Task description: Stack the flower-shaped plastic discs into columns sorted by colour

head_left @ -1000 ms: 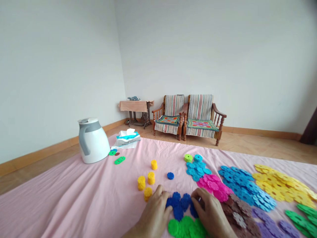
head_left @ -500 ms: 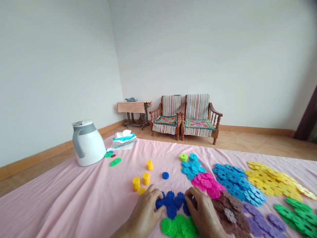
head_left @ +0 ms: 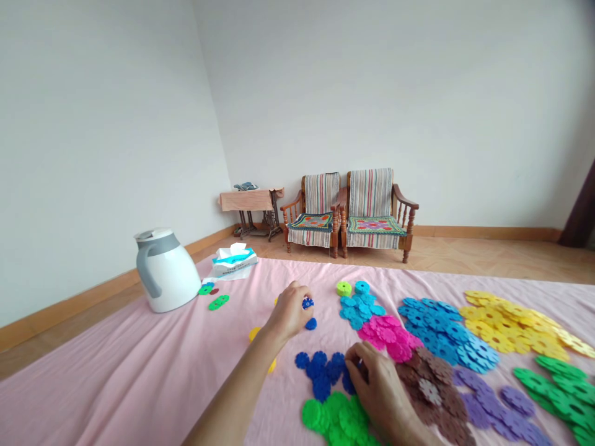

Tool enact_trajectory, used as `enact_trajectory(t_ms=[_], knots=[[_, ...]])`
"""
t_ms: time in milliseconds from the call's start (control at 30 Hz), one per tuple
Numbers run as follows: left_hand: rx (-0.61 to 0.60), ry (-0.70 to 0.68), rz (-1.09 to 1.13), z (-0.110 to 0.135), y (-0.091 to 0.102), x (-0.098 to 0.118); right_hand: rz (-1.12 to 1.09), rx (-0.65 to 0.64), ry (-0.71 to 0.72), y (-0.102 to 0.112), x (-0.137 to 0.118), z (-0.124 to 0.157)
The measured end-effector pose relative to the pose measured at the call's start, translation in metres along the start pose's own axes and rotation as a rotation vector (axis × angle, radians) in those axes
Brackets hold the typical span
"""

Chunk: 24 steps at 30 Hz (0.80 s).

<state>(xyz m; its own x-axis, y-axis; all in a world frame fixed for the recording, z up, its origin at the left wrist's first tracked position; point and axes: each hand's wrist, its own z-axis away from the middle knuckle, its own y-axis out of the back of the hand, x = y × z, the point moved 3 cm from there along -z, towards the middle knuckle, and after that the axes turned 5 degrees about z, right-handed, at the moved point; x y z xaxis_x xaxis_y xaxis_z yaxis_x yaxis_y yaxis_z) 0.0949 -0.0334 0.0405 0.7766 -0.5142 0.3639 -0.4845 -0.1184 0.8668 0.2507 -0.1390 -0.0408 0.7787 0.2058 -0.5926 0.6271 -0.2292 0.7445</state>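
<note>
Dark blue marks the snowflake disc (head_left: 307, 303) pinched in the left hand (head_left: 290, 313), close to a small blue stack (head_left: 311, 324) on pink cloth (head_left: 176, 371), while the right hand (head_left: 375, 378), fingers curled, its hold unclear, lies at the right edge of the near dark-blue pile (head_left: 320, 373).

Dark blue notched discs (head_left: 320, 375), lower centre: moulded plastic, smooth, low sheen. Yellow discs (head_left: 504, 325), right: same plastic, a touch glossier (paler where light catches). Pink cloth (head_left: 139, 384) beneath: matt, rucked into soft folds lower left. Jug (head_left: 174, 279), left: glossy white shell, smooth grey handle (head_left: 147, 266). Tissue (head_left: 238, 249), left of centre: matt paper. Right armchair (head_left: 405, 241), mid-frame: varnished wood, woven striped cloth cover (head_left: 370, 193). Wall (head_left: 372, 93), upper frame: smooth, matt.
</note>
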Motion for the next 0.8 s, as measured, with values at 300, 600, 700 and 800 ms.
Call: enact_trajectory(t_ms=[300,600,700,800], knots=[[-0.15,-0.046,-0.044,0.004,-0.024,-0.015,0.021,0.007,-0.004,0.001,0.001,0.001],[-0.181,-0.047,-0.061,0.003,-0.032,-0.019,0.029,0.007,-0.007,0.002,-0.002,0.0],[-0.182,-0.046,-0.056,0.003,-0.035,-0.021,0.024,0.009,-0.002,0.002,-0.002,0.001],[-0.182,-0.045,-0.051,0.003,-0.037,-0.022,0.016,0.013,0.009,0.002,-0.001,0.001]])
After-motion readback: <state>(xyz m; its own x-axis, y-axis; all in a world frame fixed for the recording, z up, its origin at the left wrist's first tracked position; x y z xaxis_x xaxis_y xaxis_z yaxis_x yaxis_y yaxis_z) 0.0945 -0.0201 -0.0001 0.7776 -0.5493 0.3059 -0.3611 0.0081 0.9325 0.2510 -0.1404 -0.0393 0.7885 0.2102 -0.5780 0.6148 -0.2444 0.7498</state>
